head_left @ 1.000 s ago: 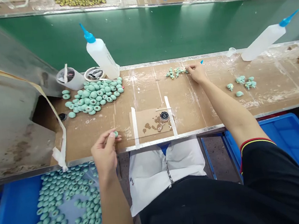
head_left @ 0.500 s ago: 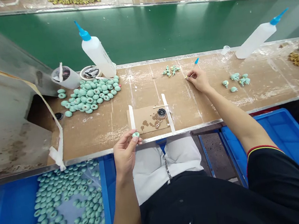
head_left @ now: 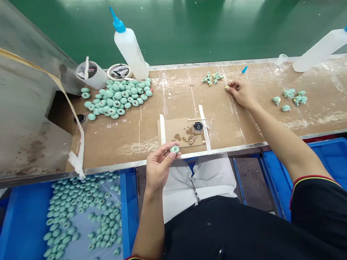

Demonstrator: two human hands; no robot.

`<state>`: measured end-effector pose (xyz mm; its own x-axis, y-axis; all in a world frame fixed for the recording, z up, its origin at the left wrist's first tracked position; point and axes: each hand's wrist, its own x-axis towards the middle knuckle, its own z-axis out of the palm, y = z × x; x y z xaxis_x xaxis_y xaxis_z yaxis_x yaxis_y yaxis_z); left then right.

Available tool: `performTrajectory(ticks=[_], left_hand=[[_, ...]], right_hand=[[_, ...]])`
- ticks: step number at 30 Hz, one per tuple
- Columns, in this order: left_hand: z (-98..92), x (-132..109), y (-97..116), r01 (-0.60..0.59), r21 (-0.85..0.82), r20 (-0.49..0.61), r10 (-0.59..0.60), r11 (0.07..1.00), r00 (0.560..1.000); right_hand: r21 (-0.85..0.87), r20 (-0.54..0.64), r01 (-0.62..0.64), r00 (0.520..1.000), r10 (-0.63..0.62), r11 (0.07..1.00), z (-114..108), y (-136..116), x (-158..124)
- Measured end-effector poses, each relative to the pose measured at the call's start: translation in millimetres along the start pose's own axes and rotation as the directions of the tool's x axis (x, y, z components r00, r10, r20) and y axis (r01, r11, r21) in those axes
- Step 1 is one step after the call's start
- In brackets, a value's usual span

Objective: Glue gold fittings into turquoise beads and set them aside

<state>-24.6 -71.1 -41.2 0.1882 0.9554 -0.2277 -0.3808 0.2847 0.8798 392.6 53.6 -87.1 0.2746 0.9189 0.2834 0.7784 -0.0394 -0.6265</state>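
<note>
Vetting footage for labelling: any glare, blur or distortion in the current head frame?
Head view: glare on the green panel; wide-angle stretch probably tilts the right bottle outward; left hand looks fairly sharp; the piece in the right hand is too small to resolve.

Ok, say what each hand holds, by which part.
Left hand: green piece, by its sides. Right hand: tiny yellowish piece, hold too small to tell.

Factory workshop: facing workbenches (head_left: 114, 140), bin (head_left: 130, 208) of parts (head_left: 106, 229).

The green pieces (head_left: 118, 95) look matt, the cardboard worktop (head_left: 120, 139) scuffed.
</note>
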Motion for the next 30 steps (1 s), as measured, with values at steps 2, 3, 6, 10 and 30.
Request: performTrajectory(ticks=[2,3,6,10,30], left_hand=[[1.3,1.5,-1.0,-0.013,0.005,-0.008,0.013,1.000,1.000],[2.0,2.4,-1.4,-0.019,0.008,-0.017,0.019,1.000,1.000],[3.9,5.2,-2.6,-0.020,0.025,-0.039,0.021,0.999,0.999],[3.4,9.3,-5.0,-0.002,0.048,-0.027,0.003,0.999,1.000],[-6.2,8.9,-7.2,0.029,0.054,-0.017,-0.028,0.998,0.999]], right_hand=[[-0.020,-0.025,0.016,1.000,-0.017,1.000,-3.0,-4.3,-4.9],[-0.023,-0.040,0.024,0.999,-0.025,0.999,-4.9,-8.3,-8.5],[0.026,-0.020,0.050,0.999,-0.049,0.998,-11.3,-31.3,-25.4],[0.131,0.172,0.190,0.962,-0.211,0.973,-20.7,-84.3,-59.0],[0.079,0.437,0.544,0.734,-0.519,0.836,-10.7,-153.0,-107.1]])
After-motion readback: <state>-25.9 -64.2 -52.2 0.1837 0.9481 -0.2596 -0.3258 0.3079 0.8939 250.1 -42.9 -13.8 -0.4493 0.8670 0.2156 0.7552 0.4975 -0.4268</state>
